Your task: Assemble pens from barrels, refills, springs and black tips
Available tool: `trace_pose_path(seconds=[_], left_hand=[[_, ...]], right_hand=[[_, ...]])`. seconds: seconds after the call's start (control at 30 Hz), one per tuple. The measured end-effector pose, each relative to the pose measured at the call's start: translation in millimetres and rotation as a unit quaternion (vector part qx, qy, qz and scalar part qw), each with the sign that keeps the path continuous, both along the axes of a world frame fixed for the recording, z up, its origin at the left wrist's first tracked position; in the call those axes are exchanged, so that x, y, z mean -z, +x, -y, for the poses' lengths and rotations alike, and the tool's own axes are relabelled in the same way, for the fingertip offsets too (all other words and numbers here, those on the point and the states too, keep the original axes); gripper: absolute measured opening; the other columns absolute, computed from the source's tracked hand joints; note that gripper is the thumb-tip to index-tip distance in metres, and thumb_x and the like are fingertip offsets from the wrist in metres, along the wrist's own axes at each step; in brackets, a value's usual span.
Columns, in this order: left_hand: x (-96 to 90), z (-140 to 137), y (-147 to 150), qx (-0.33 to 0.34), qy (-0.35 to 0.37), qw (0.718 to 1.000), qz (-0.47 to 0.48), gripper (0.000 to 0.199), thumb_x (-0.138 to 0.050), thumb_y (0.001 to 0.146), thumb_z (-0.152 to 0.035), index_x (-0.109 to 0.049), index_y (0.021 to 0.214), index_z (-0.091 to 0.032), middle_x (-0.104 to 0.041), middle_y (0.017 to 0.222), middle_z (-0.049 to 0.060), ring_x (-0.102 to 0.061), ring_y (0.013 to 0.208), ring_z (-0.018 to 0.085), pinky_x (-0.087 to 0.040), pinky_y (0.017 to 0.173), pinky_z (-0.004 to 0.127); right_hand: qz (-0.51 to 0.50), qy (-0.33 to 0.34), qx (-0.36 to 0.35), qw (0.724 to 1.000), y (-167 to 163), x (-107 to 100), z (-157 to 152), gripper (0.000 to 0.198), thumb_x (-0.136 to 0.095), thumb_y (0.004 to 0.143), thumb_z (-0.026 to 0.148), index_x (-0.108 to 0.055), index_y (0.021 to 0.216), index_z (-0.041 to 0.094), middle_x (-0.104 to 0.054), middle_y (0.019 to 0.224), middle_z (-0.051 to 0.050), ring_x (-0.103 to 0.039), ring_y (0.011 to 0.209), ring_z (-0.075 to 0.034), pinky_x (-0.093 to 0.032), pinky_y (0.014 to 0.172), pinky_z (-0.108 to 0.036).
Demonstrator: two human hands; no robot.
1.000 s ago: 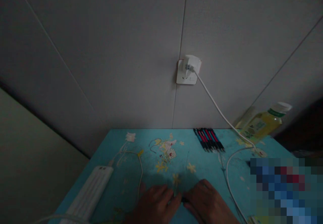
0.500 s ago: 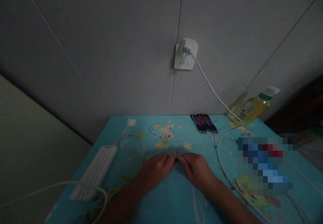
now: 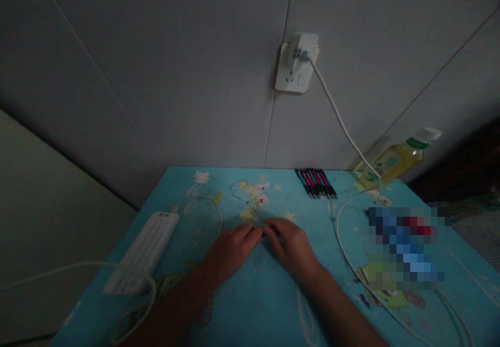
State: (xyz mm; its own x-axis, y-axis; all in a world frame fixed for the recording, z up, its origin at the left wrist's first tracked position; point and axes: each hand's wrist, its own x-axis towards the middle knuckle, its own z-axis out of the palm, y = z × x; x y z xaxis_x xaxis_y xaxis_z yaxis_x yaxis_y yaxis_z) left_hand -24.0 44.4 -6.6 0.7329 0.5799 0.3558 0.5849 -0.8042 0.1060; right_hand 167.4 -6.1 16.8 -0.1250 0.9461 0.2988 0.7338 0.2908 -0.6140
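Note:
My left hand [image 3: 233, 247] is closed, its thumb and fingertips pinched together above the middle of the table. Facing it, my right hand [image 3: 291, 244] is closed too, with its fingers curled down and its fingertips meeting those of the left. A small dark thing shows between the fingertips, mostly hidden, too little of it to name. Beyond the hands, several pens [image 3: 315, 183] with black, red and teal barrels lie side by side near the wall.
A white power strip [image 3: 144, 253] lies at left on the patterned blue table [image 3: 258, 305]. Its cable loops nearby. A charger [image 3: 307, 50] sits in the wall socket, its white cable [image 3: 339, 222] trailing down. At right are a bottle of yellow liquid [image 3: 394, 162] and a blurred-out blue item [image 3: 410, 250].
The camera view has shifted slightly. Both hands stay together at the middle; the fingers have moved a little and the dark thing between them shows less.

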Motion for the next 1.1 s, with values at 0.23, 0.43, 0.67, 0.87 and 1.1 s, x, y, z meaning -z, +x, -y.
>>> trace_pose_path(seconds=[0.23,0.43,0.67,0.87,1.1], left_hand=[[-5.2,-3.9,-5.2,-0.009,-0.018,0.999,0.031,0.015,-0.047,0.1,-0.027,-0.059,0.1,-0.018,-0.063,0.083,0.003,-0.066,0.075,0.019,-0.053,0.065,0.031],[-1.3,-2.9,-5.7,0.0,-0.027,0.998,0.06,0.016,-0.052,0.099,-0.032,-0.058,0.1,-0.018,-0.062,0.083,0.003,-0.064,0.077,0.019,-0.053,0.068,0.031],[-4.8,1.8,-4.2,0.031,-0.014,0.998,0.046,0.019,-0.05,0.099,-0.029,-0.057,0.085,-0.019,-0.059,0.078,0.002,-0.062,0.073,0.019,-0.052,0.066,0.032],[0.8,-1.6,-6.4,0.006,-0.003,0.997,0.079,0.023,-0.04,0.103,-0.028,-0.059,0.111,-0.018,-0.065,0.087,0.006,-0.066,0.077,0.02,-0.054,0.067,0.032],[11.3,-0.9,-4.5,0.017,0.012,0.998,0.051,0.013,-0.047,0.1,-0.026,-0.06,0.102,-0.023,-0.063,0.08,0.001,-0.065,0.07,0.018,-0.053,0.064,0.031]], right_hand=[[-0.058,0.045,-0.056,0.996,-3.6,-2.6,2.1,0.016,-0.055,0.096,0.024,-0.063,0.11,0.023,-0.068,0.102,-0.006,-0.063,0.096,-0.021,-0.05,0.088,-0.037],[-0.053,0.025,-0.015,0.998,-4.8,4.2,1.0,0.013,-0.054,0.098,0.026,-0.067,0.096,0.021,-0.067,0.088,-0.004,-0.063,0.082,-0.017,-0.049,0.077,-0.029],[0.01,0.011,0.022,1.0,-2.1,5.9,2.1,0.037,-0.043,0.102,0.031,-0.063,0.074,0.019,-0.06,0.067,-0.002,-0.056,0.063,-0.015,-0.043,0.065,-0.028],[-0.052,0.04,-0.031,0.997,0.4,-3.9,3.2,0.012,-0.057,0.096,0.027,-0.066,0.103,0.022,-0.067,0.09,-0.004,-0.061,0.083,-0.018,-0.047,0.079,-0.03],[0.022,-0.007,-0.004,1.0,4.0,-2.1,-3.1,0.02,-0.051,0.099,0.028,-0.066,0.089,0.021,-0.066,0.085,-0.003,-0.062,0.083,-0.017,-0.046,0.079,-0.028]])
